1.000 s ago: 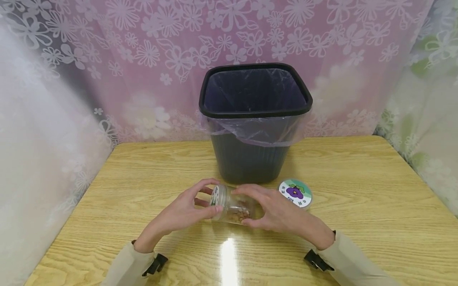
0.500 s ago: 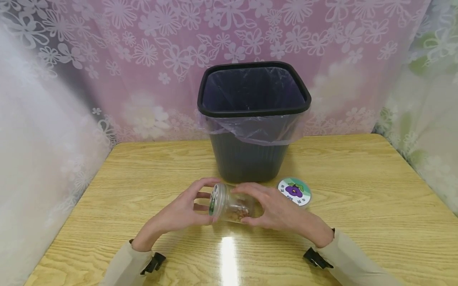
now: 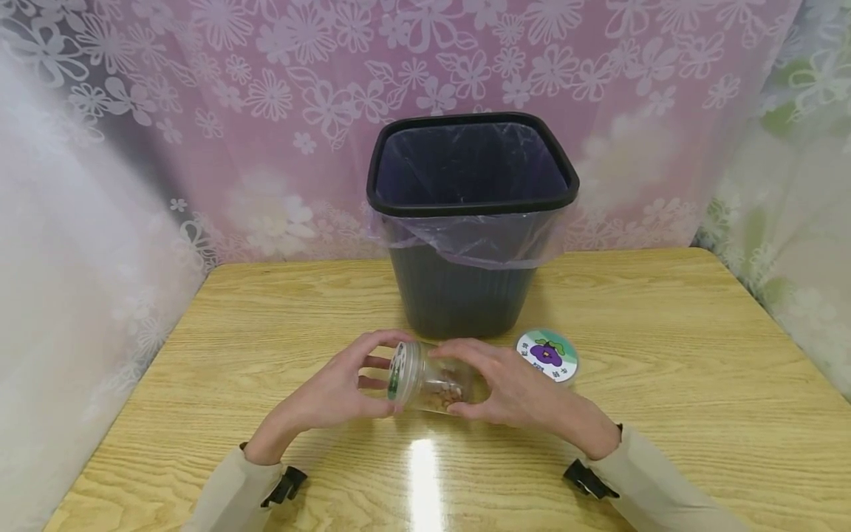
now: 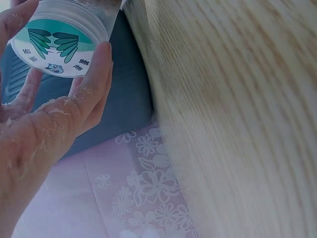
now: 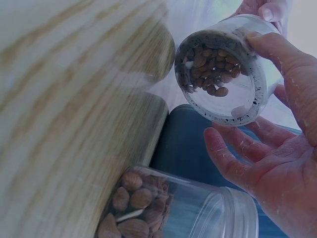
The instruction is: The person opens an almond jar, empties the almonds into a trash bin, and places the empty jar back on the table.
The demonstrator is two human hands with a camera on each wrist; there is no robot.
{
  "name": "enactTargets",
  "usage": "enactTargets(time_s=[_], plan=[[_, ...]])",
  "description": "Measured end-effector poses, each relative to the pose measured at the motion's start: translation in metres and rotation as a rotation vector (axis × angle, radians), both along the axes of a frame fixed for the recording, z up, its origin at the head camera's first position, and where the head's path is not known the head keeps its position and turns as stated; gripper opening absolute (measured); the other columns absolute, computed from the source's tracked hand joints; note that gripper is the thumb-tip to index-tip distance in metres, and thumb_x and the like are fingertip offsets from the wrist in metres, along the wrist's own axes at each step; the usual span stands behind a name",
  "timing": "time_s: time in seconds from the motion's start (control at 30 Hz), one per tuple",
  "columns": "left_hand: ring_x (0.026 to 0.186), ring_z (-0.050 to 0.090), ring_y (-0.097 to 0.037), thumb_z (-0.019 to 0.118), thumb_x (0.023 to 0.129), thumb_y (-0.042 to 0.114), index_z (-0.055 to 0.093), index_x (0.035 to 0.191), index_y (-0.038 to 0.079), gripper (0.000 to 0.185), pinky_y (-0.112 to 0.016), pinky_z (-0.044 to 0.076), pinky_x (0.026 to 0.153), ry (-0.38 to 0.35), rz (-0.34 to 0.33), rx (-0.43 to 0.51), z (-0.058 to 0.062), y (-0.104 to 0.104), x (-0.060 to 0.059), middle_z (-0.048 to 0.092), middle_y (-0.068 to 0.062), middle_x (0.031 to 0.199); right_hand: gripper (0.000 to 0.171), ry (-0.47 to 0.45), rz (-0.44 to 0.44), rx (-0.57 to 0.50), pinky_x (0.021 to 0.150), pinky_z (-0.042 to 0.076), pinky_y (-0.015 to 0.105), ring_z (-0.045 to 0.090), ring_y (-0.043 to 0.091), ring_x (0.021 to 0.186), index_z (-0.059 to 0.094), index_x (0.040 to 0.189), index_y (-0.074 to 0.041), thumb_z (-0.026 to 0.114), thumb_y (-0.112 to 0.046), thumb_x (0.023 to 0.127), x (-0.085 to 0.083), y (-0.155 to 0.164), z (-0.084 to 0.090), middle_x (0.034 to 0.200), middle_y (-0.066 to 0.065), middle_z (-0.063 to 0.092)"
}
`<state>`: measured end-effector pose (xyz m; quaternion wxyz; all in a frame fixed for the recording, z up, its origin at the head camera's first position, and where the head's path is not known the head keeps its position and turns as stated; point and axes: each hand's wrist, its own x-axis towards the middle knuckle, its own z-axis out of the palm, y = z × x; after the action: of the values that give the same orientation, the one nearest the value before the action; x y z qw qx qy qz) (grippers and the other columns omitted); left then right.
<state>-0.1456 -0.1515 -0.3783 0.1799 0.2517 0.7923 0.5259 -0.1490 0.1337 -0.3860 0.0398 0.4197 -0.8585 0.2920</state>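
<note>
A clear plastic jar (image 3: 435, 388) lies tilted on its side between my hands, its lid toward the left. Several small brown nuts (image 5: 213, 69) have gathered at its base end. My left hand (image 3: 339, 391) grips the jar's lid (image 4: 57, 47), whose round label has green wing-like shapes, thumb at the near edge and fingers at the far edge. My right hand (image 3: 515, 384) holds the jar body near the base, thumb in front and fingers behind. The lid sits on the jar's mouth; whether its thread is tight is not visible.
Right of my right hand stands a second lidded jar (image 5: 198, 203), holding larger brown almonds; its label (image 3: 548, 355) shows a purple figure. Directly behind is a black bin (image 3: 465, 295) with a thin liner. A floral curtain (image 3: 299, 148) hangs beyond the wooden table (image 3: 279, 310).
My left thumb has shifted from across the lid's face to its near edge, leaving more of the label exposed. My right hand stays in place on the jar.
</note>
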Motion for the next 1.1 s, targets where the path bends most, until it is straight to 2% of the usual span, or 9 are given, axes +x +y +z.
enactTargets(time_s=[0.27,0.6,0.77,0.9,1.0,1.1], plan=[[0.128,0.056,-0.036,0.086,0.083,0.021,0.043,0.153,0.03,0.082,-0.042,0.058,0.097,-0.072,0.046,-0.049,0.0026,-0.0014,0.0018,0.045,-0.006,0.147,0.068,0.013,0.006,0.005,0.105,0.054,0.043,0.062,0.023,0.13,0.058,0.141,-0.016,0.088,-0.029,0.081,0.0002,0.0002,-0.0006,0.143,0.003,0.062],[0.114,0.065,-0.026,0.083,0.086,0.039,0.042,0.152,0.038,0.077,-0.045,0.058,0.095,-0.077,0.109,-0.156,0.0036,-0.0015,0.0009,0.052,-0.009,0.143,0.066,0.008,-0.001,0.017,0.105,0.054,0.044,0.062,0.023,0.13,0.057,0.142,-0.017,0.086,-0.029,0.084,0.0004,0.0008,-0.0006,0.144,0.002,0.061],[0.112,0.066,-0.026,0.08,0.088,0.043,0.04,0.152,0.041,0.075,-0.045,0.059,0.089,-0.086,0.109,-0.186,0.0039,-0.0013,0.0014,0.053,-0.013,0.144,0.066,0.016,0.005,0.016,0.105,0.054,0.043,0.062,0.023,0.13,0.057,0.142,-0.017,0.086,-0.029,0.084,-0.0001,0.0012,-0.0008,0.144,0.002,0.061],[0.12,0.063,-0.03,0.08,0.088,0.04,0.037,0.153,0.042,0.078,-0.045,0.059,0.092,-0.081,0.085,-0.171,0.0035,-0.0021,0.0024,0.049,-0.013,0.148,0.065,0.006,0.006,0.018,0.105,0.054,0.044,0.062,0.023,0.131,0.057,0.142,-0.017,0.085,-0.028,0.084,-0.0004,0.0011,-0.001,0.144,0.002,0.061],[0.13,0.056,-0.035,0.084,0.086,0.031,0.036,0.154,0.038,0.083,-0.044,0.058,0.097,-0.078,0.056,-0.115,0.0036,-0.0023,0.003,0.043,-0.009,0.153,0.066,-0.007,0.003,0.018,0.106,0.053,0.044,0.061,0.023,0.131,0.056,0.142,-0.018,0.085,-0.028,0.084,-0.0002,0.0009,-0.0008,0.144,0.001,0.061],[0.139,0.049,-0.038,0.085,0.085,0.021,0.038,0.154,0.035,0.085,-0.048,0.055,0.103,-0.044,0.019,-0.054,0.0037,-0.0022,0.003,0.037,-0.002,0.158,0.066,-0.014,-0.002,0.014,0.106,0.053,0.043,0.061,0.022,0.131,0.056,0.142,-0.019,0.086,-0.028,0.084,0.0002,0.0008,-0.0007,0.144,0.0,0.061]])
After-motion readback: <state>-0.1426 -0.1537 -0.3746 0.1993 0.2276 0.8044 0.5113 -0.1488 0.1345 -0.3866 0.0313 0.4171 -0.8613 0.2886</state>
